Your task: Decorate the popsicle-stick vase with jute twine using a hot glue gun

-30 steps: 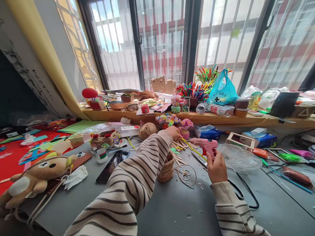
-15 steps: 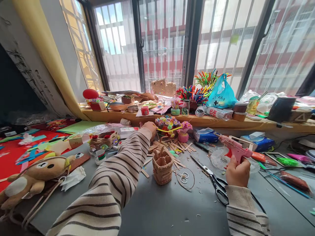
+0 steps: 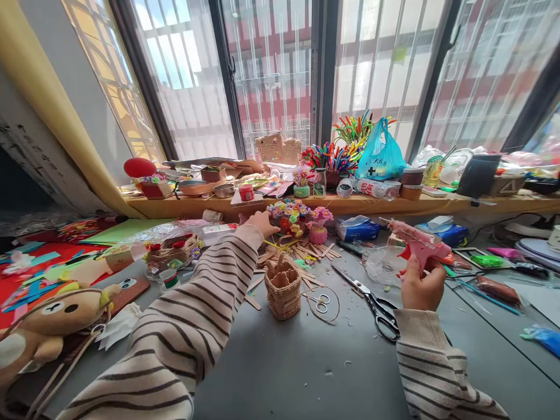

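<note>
My left hand [image 3: 261, 224] reaches to the back of the desk with its fingers stretched out. It is beside a basket of small colourful flowers [image 3: 289, 211]. A thin yellow strip [image 3: 275, 245] lies just below it, over the craft sticks [image 3: 312, 252]. My right hand [image 3: 423, 287] is wrapped round the handle of a pink glue gun [image 3: 417, 246], whose nozzle points up and to the left. Between my arms, a small woven basket [image 3: 283, 294] stands upright with wooden pieces inside. Black-handled scissors [image 3: 371, 303] lie left of my right hand.
Small white scissors [image 3: 322, 302] lie by a loop of twine [image 3: 338, 312]. A teddy bear [image 3: 65, 318] and a phone [image 3: 131, 290] are on the left. A pink flower pot [image 3: 318, 233] and a blue tissue pack [image 3: 359, 229] line the back. A blue bag [image 3: 382, 154] sits on the sill.
The yellow strip, earlier stretching from my left hand across the flowers, now lies lower, on the sticks. The view has shifted slightly right. My right hand still holds the glue gun.
</note>
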A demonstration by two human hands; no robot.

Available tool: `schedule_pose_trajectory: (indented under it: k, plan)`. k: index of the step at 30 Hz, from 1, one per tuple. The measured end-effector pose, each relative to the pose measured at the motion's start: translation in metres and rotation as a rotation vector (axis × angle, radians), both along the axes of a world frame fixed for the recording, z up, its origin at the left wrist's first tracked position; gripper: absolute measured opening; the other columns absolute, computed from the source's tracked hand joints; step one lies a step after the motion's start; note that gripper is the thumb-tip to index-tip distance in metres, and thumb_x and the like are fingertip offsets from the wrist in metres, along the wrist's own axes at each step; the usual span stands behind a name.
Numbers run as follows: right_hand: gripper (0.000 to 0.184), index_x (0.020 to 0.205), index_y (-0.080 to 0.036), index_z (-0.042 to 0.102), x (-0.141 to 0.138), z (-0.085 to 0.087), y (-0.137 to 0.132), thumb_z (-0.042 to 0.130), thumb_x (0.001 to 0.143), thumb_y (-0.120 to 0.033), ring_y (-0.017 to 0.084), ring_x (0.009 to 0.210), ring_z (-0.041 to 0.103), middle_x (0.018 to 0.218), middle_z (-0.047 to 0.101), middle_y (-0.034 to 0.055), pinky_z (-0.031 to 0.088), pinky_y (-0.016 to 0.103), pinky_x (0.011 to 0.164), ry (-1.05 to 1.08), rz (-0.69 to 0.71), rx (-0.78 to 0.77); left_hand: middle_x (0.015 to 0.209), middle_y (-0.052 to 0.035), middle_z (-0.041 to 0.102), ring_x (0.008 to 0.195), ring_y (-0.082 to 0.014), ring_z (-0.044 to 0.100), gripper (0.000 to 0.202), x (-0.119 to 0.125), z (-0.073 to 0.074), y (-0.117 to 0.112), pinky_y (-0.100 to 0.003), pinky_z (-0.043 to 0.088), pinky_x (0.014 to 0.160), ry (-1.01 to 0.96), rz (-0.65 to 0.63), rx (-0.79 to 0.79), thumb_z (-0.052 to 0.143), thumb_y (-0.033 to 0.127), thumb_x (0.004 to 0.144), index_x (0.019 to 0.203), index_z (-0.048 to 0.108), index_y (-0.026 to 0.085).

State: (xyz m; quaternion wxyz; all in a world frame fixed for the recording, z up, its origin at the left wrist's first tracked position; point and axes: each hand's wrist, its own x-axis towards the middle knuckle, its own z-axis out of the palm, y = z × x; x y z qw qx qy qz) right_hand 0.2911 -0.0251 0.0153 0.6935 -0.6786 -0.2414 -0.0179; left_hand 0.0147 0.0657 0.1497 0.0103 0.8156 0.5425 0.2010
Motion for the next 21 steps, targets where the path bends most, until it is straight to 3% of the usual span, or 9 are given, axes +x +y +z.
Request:
schedule_pose_trajectory:
  k: [3, 5, 8, 11, 14, 16, 18, 21]
  plan:
    - [0.054, 0.106, -0.011, 0.047, 0.001, 0.003, -0.002, 0.05, 0.069, -0.049, 0.014, 0.056, 0.052, 0.093, 0.056, 0.0125, 0.045, 0.03, 0.053, 0.018, -0.07, 0.043, 0.113, -0.0135, 0.053, 0.11, -0.0291, 0.044, 0.039, 0.029, 0.009, -0.02, -0.035, 0.033, 0.094, 0.041, 0.06, 0.066, 0.052, 0.028, 0.077, 0.112, 0.047, 0.012]
    - [0.054, 0.108, -0.01, 0.046, -0.002, 0.006, -0.004, 0.05, 0.069, -0.048, 0.015, 0.061, 0.052, 0.098, 0.055, 0.0142, 0.045, 0.031, 0.055, 0.02, -0.116, 0.072, 0.114, -0.0138, 0.052, 0.107, -0.0272, 0.045, 0.034, 0.054, 0.003, -0.053, -0.035, 0.034, 0.092, 0.085, -0.089, 0.124, 0.047, 0.027, 0.079, 0.111, 0.048, 0.014]
    - [0.052, 0.107, -0.01, 0.045, -0.008, 0.012, -0.008, 0.05, 0.07, -0.046, 0.015, 0.06, 0.051, 0.097, 0.055, 0.0146, 0.045, 0.03, 0.053, 0.009, -0.156, 0.118, 0.104, -0.0126, 0.058, 0.092, -0.0226, 0.054, 0.027, 0.093, -0.035, -0.113, -0.034, 0.043, 0.082, 0.127, -0.359, 0.06, 0.037, 0.018, 0.081, 0.102, 0.054, 0.016]
    - [0.046, 0.103, -0.012, 0.043, -0.012, 0.017, -0.012, 0.05, 0.071, -0.044, 0.013, 0.053, 0.05, 0.087, 0.055, 0.0113, 0.043, 0.029, 0.047, 0.0, -0.146, 0.195, 0.111, -0.0226, 0.054, 0.098, -0.0299, 0.054, 0.035, 0.126, -0.093, -0.152, -0.044, 0.046, 0.08, 0.158, -0.443, -0.307, 0.034, 0.017, 0.081, 0.108, 0.053, 0.01]
    - [0.043, 0.1, -0.015, 0.039, -0.012, 0.019, -0.013, 0.051, 0.072, -0.045, 0.012, 0.051, 0.05, 0.079, 0.053, 0.0062, 0.041, 0.027, 0.043, 0.041, -0.097, 0.268, 0.136, -0.0231, 0.032, 0.122, -0.033, 0.038, 0.047, 0.151, -0.144, -0.159, -0.05, 0.034, 0.098, 0.01, -0.377, -0.437, 0.029, 0.023, 0.085, 0.13, 0.037, 0.014]
    - [0.044, 0.1, -0.018, 0.035, -0.01, 0.018, -0.013, 0.052, 0.071, -0.046, 0.011, 0.052, 0.052, 0.078, 0.052, 0.0032, 0.04, 0.024, 0.042, 0.078, -0.028, 0.311, 0.141, -0.0208, 0.024, 0.129, -0.0337, 0.025, 0.048, 0.164, -0.164, -0.152, -0.055, 0.025, 0.103, -0.042, -0.308, -0.503, 0.028, 0.023, 0.085, 0.132, 0.034, 0.019]
    - [0.046, 0.1, -0.019, 0.033, -0.009, 0.017, -0.012, 0.054, 0.07, -0.046, 0.011, 0.051, 0.053, 0.073, 0.052, -0.0001, 0.039, 0.022, 0.042, 0.095, 0.058, 0.326, 0.143, -0.0183, 0.018, 0.132, -0.0315, 0.016, 0.049, 0.174, -0.173, -0.142, -0.051, 0.02, 0.107, -0.08, -0.295, -0.559, 0.032, 0.022, 0.083, 0.132, 0.034, 0.024]
    - [0.047, 0.097, -0.019, 0.033, -0.011, 0.015, -0.01, 0.057, 0.068, -0.048, 0.009, 0.045, 0.051, 0.067, 0.054, -0.0023, 0.04, 0.021, 0.043, 0.101, 0.185, 0.308, 0.145, -0.0131, 0.017, 0.133, -0.0271, 0.011, 0.05, 0.184, -0.175, -0.129, -0.043, 0.017, 0.109, -0.109, -0.312, -0.616, 0.029, 0.018, 0.084, 0.132, 0.034, 0.028]
